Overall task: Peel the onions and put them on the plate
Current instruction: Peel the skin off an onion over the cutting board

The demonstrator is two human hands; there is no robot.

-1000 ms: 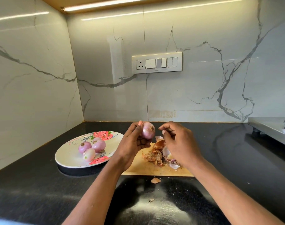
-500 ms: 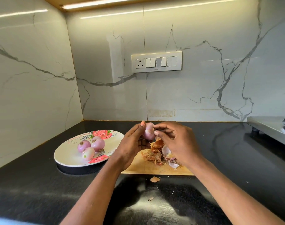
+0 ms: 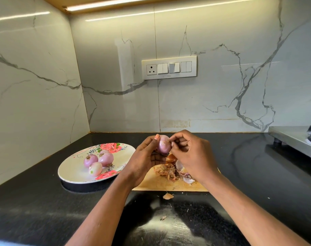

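From my remote seat, starting at the left: the floral plate [image 3: 75, 167] sits on the black surface [image 3: 27, 206] and holds 3 peeled onions [image 3: 98, 161] bunched near its middle, touching one another. None is near the rim, so I judge them safe from rolling off.

Next comes my left hand [image 3: 144, 160], its grip curled around the onion in hand [image 3: 164, 144], thumb up along its near side, holding it above the wooden board [image 3: 151, 183]. The onion looks mostly bare and glossy, which is where I see the risk: a smooth, slick bulb held by fingertips could squirt out if the other hand tugs hard, and it would drop onto the board or roll across the surface (away from the plate, most likely).

The right hand [image 3: 192, 155] has its grip pinched on the root end of that same onion, apparently picking at a last scrap of skin. If that pinch tears too deep, it could strip good flesh rather than skin.

Below and between the hands, the pile of dry peels [image 3: 170, 170] lies on the board, and 1 stray peel [image 3: 168, 196] already sits off it on the surface; more could scatter the same way.
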